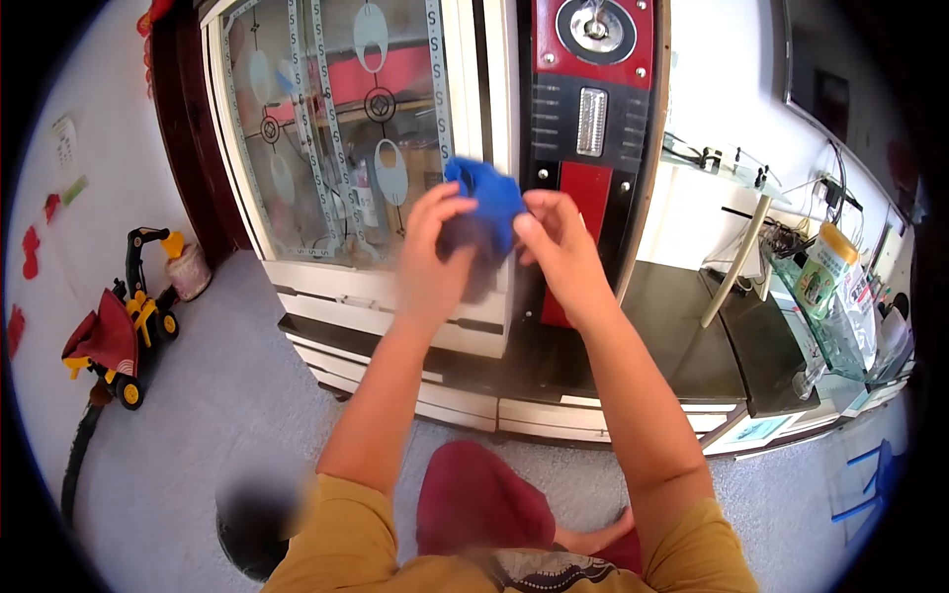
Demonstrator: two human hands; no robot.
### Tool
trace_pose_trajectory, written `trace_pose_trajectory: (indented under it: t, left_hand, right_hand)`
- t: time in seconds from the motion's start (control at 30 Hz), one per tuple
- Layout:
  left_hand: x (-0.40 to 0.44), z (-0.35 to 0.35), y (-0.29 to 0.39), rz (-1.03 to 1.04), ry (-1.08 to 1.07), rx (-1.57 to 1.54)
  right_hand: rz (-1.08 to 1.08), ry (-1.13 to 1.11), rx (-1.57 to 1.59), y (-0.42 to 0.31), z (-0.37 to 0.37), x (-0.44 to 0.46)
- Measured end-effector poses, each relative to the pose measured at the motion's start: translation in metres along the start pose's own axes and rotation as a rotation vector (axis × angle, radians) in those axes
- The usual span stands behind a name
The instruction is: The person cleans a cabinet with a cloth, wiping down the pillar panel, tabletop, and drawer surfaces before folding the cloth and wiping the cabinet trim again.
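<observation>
A crumpled blue cloth [488,202] is held up in front of the cabinet, between my two hands. My left hand [435,249] is curled round its left side, slightly blurred by motion. At the right edge, my right hand [560,243] pinches the cloth between thumb and fingers. The cloth's lower part is dark and smeared. Close behind the hands stand the cabinet's patterned glass doors [341,128] and a black and red panel [590,188].
A dark ledge [474,368] juts out below the cabinet. On the right, a jar with a yellow lid [826,269] stands near tangled cables [786,237]. A toy digger [124,326] is on the floor at left, and a blue chair [870,479] at lower right.
</observation>
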State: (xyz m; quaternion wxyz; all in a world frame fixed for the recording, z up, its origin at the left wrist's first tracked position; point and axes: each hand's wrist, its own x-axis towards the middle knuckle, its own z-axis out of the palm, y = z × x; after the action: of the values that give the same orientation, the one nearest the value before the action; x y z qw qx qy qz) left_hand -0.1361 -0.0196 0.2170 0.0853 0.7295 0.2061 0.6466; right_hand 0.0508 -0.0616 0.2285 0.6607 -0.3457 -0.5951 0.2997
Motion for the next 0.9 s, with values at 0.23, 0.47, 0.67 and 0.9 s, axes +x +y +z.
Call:
trace_pose_trajectory:
  t: [0.23,0.47,0.67,0.9]
  left_hand:
    - [-0.07,0.026,-0.001,-0.226,-0.082,-0.703]
    - [-0.113,0.031,-0.024,-0.846,0.117,-1.578]
    - [-0.124,0.02,-0.022,-1.098,-0.082,-1.157]
    - [-0.123,-0.017,-0.021,-0.703,-0.744,-1.035]
  right_hand:
    - [0.228,-0.044,0.12,-0.004,-0.03,-0.044]
    - [0.292,0.187,0.05,0.006,-0.067,-0.066]
    - [0.324,0.255,-0.021,-0.015,-0.077,-0.08]
    - [0.338,0.212,0.047,-0.024,-0.086,-0.088]
